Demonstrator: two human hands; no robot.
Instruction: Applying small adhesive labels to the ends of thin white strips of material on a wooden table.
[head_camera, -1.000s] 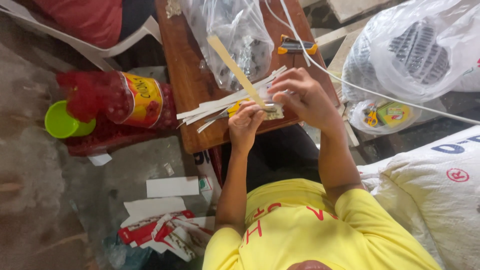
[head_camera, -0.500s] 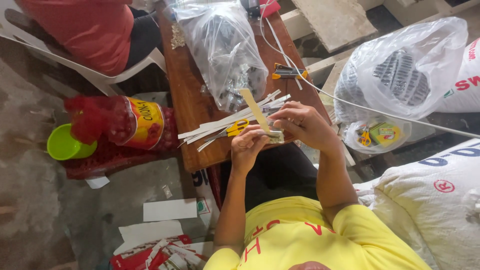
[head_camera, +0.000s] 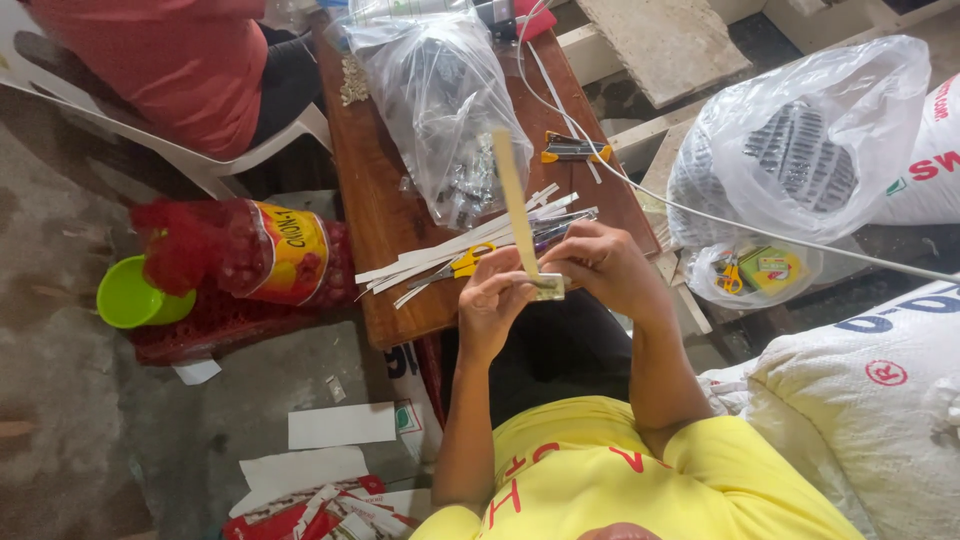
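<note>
My left hand (head_camera: 492, 300) and my right hand (head_camera: 603, 265) meet over the near edge of a brown wooden table (head_camera: 385, 230). Together they pinch the lower end of a long pale strip (head_camera: 512, 200) that stands nearly upright, with a small silvery packet (head_camera: 548, 291) at its base between my fingers. Just beyond my hands a pile of white strips (head_camera: 450, 250) lies across the table, with yellow-handled scissors (head_camera: 462, 265) on it. Farther back sits a clear plastic bag (head_camera: 440, 100) of small silvery pieces.
An orange-and-black hand tool (head_camera: 572, 150) and a white cable (head_camera: 700, 210) lie at the table's right. A person in red sits on a white chair (head_camera: 250, 150) at upper left. A red mesh bag (head_camera: 250, 250), green cup (head_camera: 130, 297), plastic bags (head_camera: 800, 150) and white sack (head_camera: 860, 400) surround me.
The strip has swung from leaning left to nearly upright, and my hands have closed in around its lower end with the packet.
</note>
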